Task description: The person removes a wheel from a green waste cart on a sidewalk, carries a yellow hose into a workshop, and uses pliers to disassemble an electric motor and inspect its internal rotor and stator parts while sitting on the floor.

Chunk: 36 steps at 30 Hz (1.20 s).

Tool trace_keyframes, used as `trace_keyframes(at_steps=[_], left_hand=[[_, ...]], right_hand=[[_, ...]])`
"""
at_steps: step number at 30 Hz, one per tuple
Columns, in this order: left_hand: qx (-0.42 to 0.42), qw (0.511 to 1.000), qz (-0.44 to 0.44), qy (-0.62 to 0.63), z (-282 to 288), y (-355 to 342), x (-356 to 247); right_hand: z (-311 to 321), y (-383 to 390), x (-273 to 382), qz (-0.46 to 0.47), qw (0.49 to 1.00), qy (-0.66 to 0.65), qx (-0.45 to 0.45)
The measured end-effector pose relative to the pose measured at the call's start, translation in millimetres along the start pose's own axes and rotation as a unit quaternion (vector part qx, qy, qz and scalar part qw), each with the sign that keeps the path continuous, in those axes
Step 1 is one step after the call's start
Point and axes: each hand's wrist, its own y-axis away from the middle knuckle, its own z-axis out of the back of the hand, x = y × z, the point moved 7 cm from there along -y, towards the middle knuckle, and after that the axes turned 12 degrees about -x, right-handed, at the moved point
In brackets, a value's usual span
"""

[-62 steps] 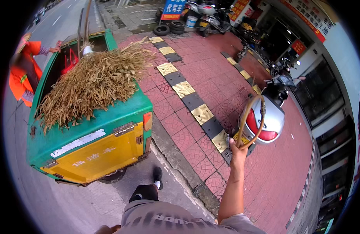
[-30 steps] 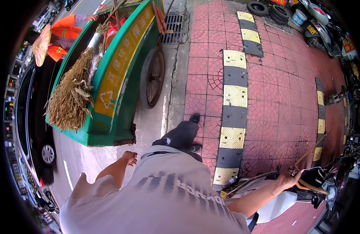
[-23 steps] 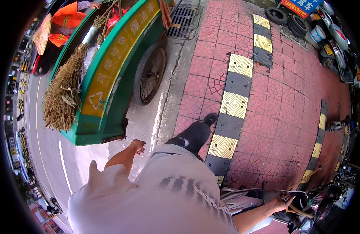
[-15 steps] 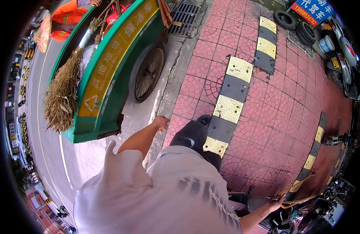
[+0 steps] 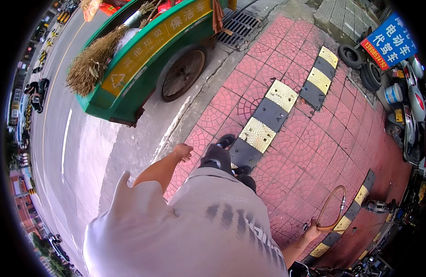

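My right hand is closed around an orange-brown hose, low on the right beside my body. The hose bends in a loop above the pink paving, and a metal fitting shows on its far side. Loosely bent, with nothing in it, my left hand hangs over the edge of the pavement at my left. The nearest large thing to it is a green cart with a yellow band and a spoked wheel. A straw broom leans out of the cart's near end.
Black-and-yellow ramp strips lie on the pink tiles by my feet. A metal drain grate is beyond the cart wheel. Tyres, a blue sign, a bucket and parked scooters line the right side.
The view has turned, and the cart now sits higher in it. My right hand has come forward with the hose, whose loop now stands out over the paving. My left hand stays free.
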Motion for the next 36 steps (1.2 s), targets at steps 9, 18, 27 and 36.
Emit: trace_keyframes(at_steps=[9, 18, 27, 36], left_hand=[[0.050, 0.982, 0.134, 0.124, -16.8, 78.5, 141.1], [0.025, 0.987, 0.027, 0.156, -38.5, 84.8, 93.7], [0.007, 0.990, 0.056, 0.128, -51.4, 96.9, 89.7], [-0.207, 0.973, -0.098, 0.016, 87.6, 55.3, -5.2]], right_hand=[[72.7, -98.2, -29.7, 0.114, 0.954, 0.276, 0.011], [95.2, -106.7, -23.3, 0.096, 0.921, 0.377, 0.023], [88.2, -86.0, -4.1, 0.112, 0.892, 0.436, 0.039], [89.3, -109.9, -11.3, 0.131, 0.897, 0.422, 0.022]])
